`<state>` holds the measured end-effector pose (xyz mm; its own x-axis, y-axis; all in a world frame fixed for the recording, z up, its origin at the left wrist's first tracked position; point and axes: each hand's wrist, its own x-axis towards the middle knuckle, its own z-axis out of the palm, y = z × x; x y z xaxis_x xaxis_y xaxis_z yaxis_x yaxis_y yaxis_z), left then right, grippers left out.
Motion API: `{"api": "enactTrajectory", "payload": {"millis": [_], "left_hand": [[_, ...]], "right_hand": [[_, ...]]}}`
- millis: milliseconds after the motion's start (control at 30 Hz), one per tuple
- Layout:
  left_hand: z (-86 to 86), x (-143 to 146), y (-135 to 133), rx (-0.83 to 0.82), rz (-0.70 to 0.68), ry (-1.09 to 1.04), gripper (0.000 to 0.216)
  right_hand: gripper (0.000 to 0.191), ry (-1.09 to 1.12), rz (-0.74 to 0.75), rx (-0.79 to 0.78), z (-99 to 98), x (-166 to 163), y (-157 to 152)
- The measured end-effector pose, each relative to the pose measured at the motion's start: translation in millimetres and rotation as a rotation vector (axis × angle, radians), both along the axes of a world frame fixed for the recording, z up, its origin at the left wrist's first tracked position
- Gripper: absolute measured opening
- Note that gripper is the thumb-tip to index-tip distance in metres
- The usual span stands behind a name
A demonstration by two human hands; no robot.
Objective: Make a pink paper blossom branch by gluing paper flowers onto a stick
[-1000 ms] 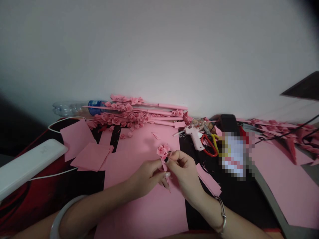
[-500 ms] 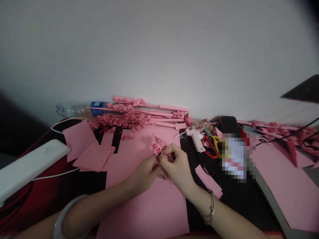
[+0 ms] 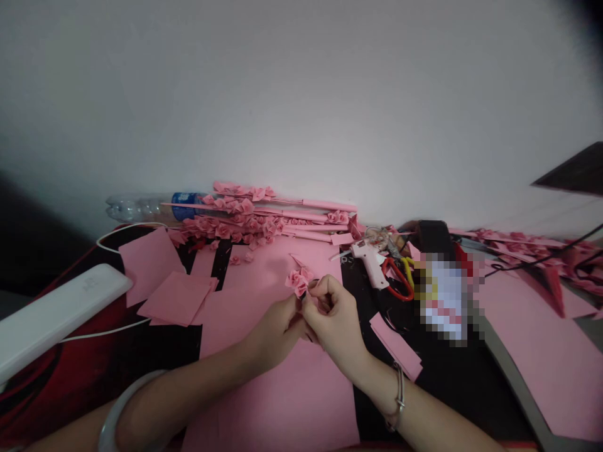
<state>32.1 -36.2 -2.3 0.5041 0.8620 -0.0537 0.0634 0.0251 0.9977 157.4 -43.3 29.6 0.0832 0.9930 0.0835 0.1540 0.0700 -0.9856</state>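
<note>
A small pink paper flower on a thin pink stem is pinched between both of my hands above a large pink paper sheet. My left hand is closed on the stem from the left. The fingers of my right hand curl round the stem just under the bloom. The stem itself is mostly hidden by my fingers.
Finished pink flower stems and a clear plastic bottle lie along the wall. Pink paper squares sit left, a white glue gun and red scissors right. A white device with its cable is far left.
My hands drew the flower slightly left and closer together; the stem, which hung visibly below my fingers a second ago, is now covered by them.
</note>
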Motion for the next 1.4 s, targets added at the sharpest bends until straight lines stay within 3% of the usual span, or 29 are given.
{"api": "enactTrajectory", "payload": {"millis": [233,300,400,533,767,1000,1100,1300,1400], "left_hand": [[2.0,2.3,4.7,-0.274,-0.072,-0.147,0.012],[1.8,1.6,8.1,-0.281,-0.079,-0.165,0.021],[2.9,-0.6,12.5,-0.286,-0.066,-0.187,0.030],[6.1,-4.4,14.9,-0.290,-0.019,-0.180,0.028],[13.2,-9.2,16.5,-0.266,0.037,-0.104,0.029],[23.3,-9.7,15.8,-0.235,0.039,-0.103,0.025],[22.0,-11.0,16.0,-0.228,0.047,-0.070,0.020],[13.5,-13.8,17.9,-0.093,0.072,-0.002,0.012],[10.6,-12.9,18.8,-0.080,0.066,-0.038,0.012]], "right_hand": [[0.008,-0.058,0.017,-0.006,-1.2,6.4,6.7],[0.002,-0.024,0.050,-0.014,1.4,7.6,8.7],[0.010,0.025,0.093,-0.041,5.3,9.0,9.8],[0.016,0.098,0.116,-0.048,6.6,14.9,10.3],[0.017,0.120,-0.063,0.079,4.5,40.8,21.6],[0.035,0.012,-0.116,0.150,9.9,65.9,28.3],[0.040,-0.157,-0.132,0.165,7.1,77.6,28.6],[0.017,-0.415,0.017,0.118,-12.4,93.7,27.7],[0.020,-0.468,0.006,0.138,-14.3,93.5,27.6]]}}
